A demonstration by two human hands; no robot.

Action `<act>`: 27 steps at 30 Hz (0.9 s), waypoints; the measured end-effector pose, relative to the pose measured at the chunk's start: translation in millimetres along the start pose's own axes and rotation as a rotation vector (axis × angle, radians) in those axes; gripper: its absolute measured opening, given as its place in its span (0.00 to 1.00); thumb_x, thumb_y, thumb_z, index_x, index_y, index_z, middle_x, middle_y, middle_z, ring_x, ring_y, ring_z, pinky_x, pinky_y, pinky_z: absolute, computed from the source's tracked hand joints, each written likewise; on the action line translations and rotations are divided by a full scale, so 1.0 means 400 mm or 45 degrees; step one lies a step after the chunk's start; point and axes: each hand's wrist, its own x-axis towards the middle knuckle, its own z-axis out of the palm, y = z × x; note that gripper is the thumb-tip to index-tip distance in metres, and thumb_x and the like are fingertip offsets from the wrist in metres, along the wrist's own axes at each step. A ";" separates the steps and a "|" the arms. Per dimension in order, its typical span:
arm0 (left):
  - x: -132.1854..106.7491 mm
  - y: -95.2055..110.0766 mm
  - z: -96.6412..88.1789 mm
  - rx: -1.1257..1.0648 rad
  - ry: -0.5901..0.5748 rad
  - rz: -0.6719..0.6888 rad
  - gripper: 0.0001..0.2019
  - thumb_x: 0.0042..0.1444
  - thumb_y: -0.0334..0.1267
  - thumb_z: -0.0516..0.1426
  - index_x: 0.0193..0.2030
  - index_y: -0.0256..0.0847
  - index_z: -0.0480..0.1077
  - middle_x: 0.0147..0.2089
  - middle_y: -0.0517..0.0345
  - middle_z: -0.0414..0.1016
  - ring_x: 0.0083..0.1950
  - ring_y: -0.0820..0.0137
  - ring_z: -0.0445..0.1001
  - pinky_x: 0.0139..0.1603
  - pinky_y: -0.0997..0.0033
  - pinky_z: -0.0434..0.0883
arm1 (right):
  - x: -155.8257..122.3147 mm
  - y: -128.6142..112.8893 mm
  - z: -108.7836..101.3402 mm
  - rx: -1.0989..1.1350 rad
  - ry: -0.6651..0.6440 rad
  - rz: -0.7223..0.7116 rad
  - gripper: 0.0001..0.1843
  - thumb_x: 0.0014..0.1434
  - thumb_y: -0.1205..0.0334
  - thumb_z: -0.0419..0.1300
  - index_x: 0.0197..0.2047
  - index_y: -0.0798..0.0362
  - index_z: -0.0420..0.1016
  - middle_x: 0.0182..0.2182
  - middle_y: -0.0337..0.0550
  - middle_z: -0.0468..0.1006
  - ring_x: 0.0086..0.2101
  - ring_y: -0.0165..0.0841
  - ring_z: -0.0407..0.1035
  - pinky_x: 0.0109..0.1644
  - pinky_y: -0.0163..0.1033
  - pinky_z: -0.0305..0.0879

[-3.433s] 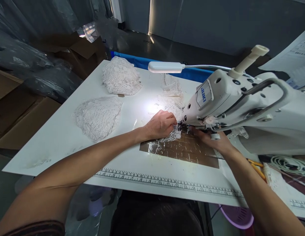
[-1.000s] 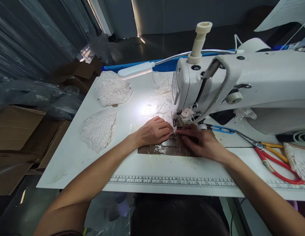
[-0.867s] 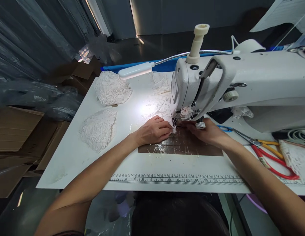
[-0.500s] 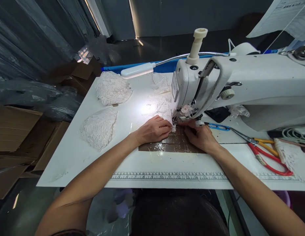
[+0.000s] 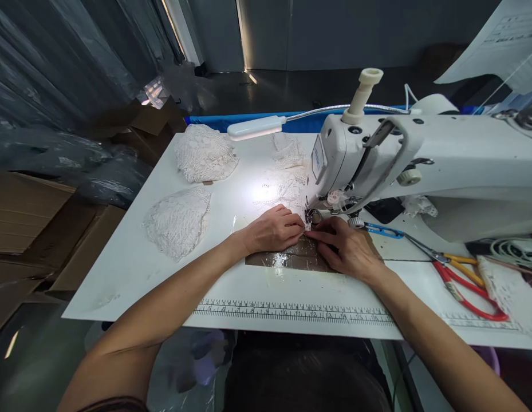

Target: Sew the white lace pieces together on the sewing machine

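My left hand (image 5: 278,230) is closed at the front of the presser foot (image 5: 310,217), its fingertips pinching the edge of a white lace piece (image 5: 280,184). The lace stretches back on the table, left of the white sewing machine (image 5: 377,151). From the other side my right hand (image 5: 347,247) reaches in with its index finger stretched out. That fingertip touches the lace edge beside my left fingertips, while the thumb stays apart from it. Both hands rest over a brown taped patch (image 5: 266,258). My fingers hide part of the lace edge.
Two white lace bundles (image 5: 205,153) lie at the left. Blue thread snips (image 5: 383,230) and red-handled scissors (image 5: 472,292) lie to the right. A lamp (image 5: 255,127) hangs over the lace. A printed ruler (image 5: 287,312) runs along the front edge; cardboard boxes (image 5: 29,212) stand left.
My right hand has drawn back from beside the presser foot towards me, its index fingertip now at my left fingertips. The whole view has shifted slightly.
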 end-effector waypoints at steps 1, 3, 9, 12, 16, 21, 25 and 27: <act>0.000 0.002 -0.004 -0.014 -0.016 0.002 0.09 0.62 0.32 0.52 0.35 0.38 0.73 0.43 0.54 0.77 0.36 0.71 0.72 0.41 0.65 0.67 | 0.000 -0.001 0.001 0.000 -0.010 -0.004 0.20 0.61 0.62 0.54 0.54 0.45 0.76 0.46 0.49 0.75 0.42 0.41 0.72 0.40 0.45 0.71; 0.001 0.005 -0.013 -0.027 -0.042 -0.001 0.08 0.60 0.33 0.52 0.37 0.38 0.73 0.44 0.53 0.77 0.37 0.70 0.71 0.44 0.63 0.67 | -0.001 -0.005 0.002 0.016 -0.023 -0.007 0.21 0.61 0.63 0.53 0.55 0.46 0.75 0.47 0.50 0.75 0.42 0.41 0.72 0.41 0.47 0.72; 0.005 0.011 -0.027 -0.019 -0.045 -0.023 0.09 0.59 0.34 0.52 0.39 0.39 0.73 0.43 0.53 0.77 0.39 0.67 0.71 0.50 0.56 0.64 | 0.003 -0.023 -0.005 0.067 -0.026 0.032 0.19 0.61 0.66 0.52 0.52 0.48 0.77 0.47 0.52 0.73 0.44 0.43 0.71 0.43 0.49 0.72; 0.004 0.009 -0.026 -0.025 -0.064 -0.017 0.10 0.60 0.35 0.51 0.41 0.38 0.73 0.44 0.52 0.77 0.40 0.66 0.71 0.48 0.57 0.64 | 0.007 -0.030 -0.008 0.055 -0.036 0.046 0.19 0.60 0.67 0.52 0.52 0.49 0.77 0.46 0.52 0.74 0.45 0.44 0.70 0.43 0.49 0.72; 0.001 0.004 -0.029 -0.032 -0.109 -0.012 0.11 0.60 0.36 0.52 0.45 0.38 0.72 0.46 0.51 0.76 0.40 0.65 0.71 0.49 0.57 0.63 | 0.008 -0.034 -0.005 0.016 -0.046 0.066 0.20 0.60 0.68 0.52 0.53 0.50 0.76 0.47 0.53 0.73 0.46 0.45 0.70 0.44 0.50 0.72; -0.001 -0.001 -0.035 -0.014 -0.159 -0.031 0.12 0.60 0.38 0.52 0.46 0.37 0.72 0.51 0.49 0.74 0.42 0.64 0.70 0.50 0.56 0.64 | 0.008 -0.040 0.002 -0.051 -0.054 0.073 0.20 0.61 0.66 0.51 0.55 0.54 0.73 0.48 0.57 0.72 0.45 0.46 0.70 0.40 0.48 0.73; -0.001 -0.003 -0.039 -0.002 -0.203 -0.068 0.13 0.61 0.39 0.51 0.48 0.38 0.71 0.54 0.49 0.72 0.45 0.62 0.70 0.51 0.55 0.64 | 0.015 -0.046 0.000 -0.135 -0.109 0.108 0.21 0.63 0.65 0.49 0.57 0.54 0.71 0.48 0.58 0.71 0.44 0.46 0.70 0.36 0.46 0.71; -0.001 -0.004 -0.041 0.009 -0.235 -0.082 0.14 0.61 0.41 0.50 0.49 0.38 0.71 0.55 0.49 0.71 0.46 0.62 0.70 0.52 0.54 0.63 | 0.022 -0.048 -0.003 -0.176 -0.148 0.126 0.21 0.63 0.65 0.48 0.58 0.55 0.70 0.47 0.59 0.71 0.43 0.47 0.70 0.35 0.46 0.71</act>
